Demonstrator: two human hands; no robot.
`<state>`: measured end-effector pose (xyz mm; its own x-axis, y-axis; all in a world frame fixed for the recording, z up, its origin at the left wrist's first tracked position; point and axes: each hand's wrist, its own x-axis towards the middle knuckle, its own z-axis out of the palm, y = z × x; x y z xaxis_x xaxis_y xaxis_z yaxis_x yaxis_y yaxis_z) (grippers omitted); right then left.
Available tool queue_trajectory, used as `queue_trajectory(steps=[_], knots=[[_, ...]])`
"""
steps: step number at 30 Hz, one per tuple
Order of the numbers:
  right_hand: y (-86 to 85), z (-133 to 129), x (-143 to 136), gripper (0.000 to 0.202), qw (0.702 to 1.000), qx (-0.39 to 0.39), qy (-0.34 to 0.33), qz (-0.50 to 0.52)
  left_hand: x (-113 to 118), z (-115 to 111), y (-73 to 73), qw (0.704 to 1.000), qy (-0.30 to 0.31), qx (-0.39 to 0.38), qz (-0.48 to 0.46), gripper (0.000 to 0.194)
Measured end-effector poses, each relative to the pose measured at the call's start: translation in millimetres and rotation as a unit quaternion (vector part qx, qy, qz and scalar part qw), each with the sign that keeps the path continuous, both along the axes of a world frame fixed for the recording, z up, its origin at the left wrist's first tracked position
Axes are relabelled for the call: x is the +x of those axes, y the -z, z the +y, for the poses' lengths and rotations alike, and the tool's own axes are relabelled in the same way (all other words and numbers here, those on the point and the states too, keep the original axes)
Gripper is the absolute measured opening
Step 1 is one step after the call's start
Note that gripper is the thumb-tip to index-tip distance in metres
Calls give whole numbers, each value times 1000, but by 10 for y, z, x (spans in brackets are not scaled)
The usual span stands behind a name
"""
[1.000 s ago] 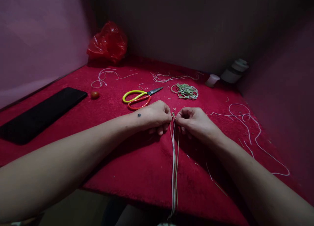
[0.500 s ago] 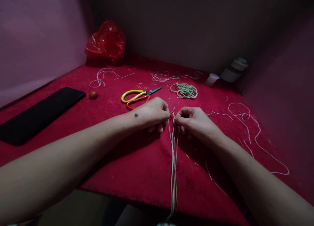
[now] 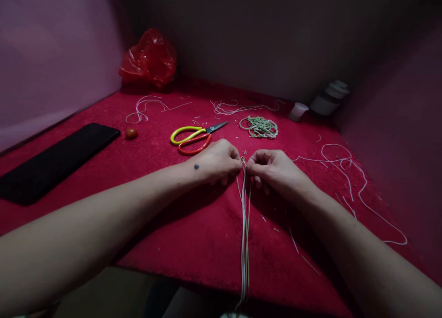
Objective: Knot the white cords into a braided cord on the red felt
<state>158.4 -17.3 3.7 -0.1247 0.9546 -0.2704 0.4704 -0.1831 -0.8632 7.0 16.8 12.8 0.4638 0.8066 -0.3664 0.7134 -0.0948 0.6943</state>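
Observation:
A bundle of thin white and green cords (image 3: 244, 226) hangs from a small looped knot (image 3: 243, 160) toward the table's front edge. My left hand (image 3: 223, 161) pinches the cords just left of the knot, its fingers closed. On the other side my right hand (image 3: 271, 168) grips them between thumb and forefinger, close to the left fingertips. Scissors (image 3: 193, 139) with one yellow and one red handle lie behind my left hand. Farther back rests a heap of braided green and white cord (image 3: 260, 127).
The red-covered table (image 3: 186, 253) bears a black phone-like slab (image 3: 58, 161) and a small red-brown ball (image 3: 131, 133) at left. At the back are a red plastic bag (image 3: 149, 60), a white spool (image 3: 298, 111) and a bottle (image 3: 329, 98). Loose white cord (image 3: 362, 189) curls at right.
My left hand has shifted slightly right and down, closer to the right fingertips, showing more of the red scissor handle. My right hand has barely moved.

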Motion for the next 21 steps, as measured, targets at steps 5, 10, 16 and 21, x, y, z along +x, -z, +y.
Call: queue_trajectory(steps=[5,10,16,21], knots=[[-8,-3,10,7,1000,-11,5,21,-16,21,-14,1000,-8,-12,-22,13],[-20,-5,1,7,999,-18,17,33,-24,26,-21,999,-5,-13,-33,16],[-8,2,11,8,999,-19,17,44,-21,2,-62,998,-6,-40,-46,13],[10,7,17,8,998,-17,14,50,-34,0,-71,994,-4,-88,-57,11]])
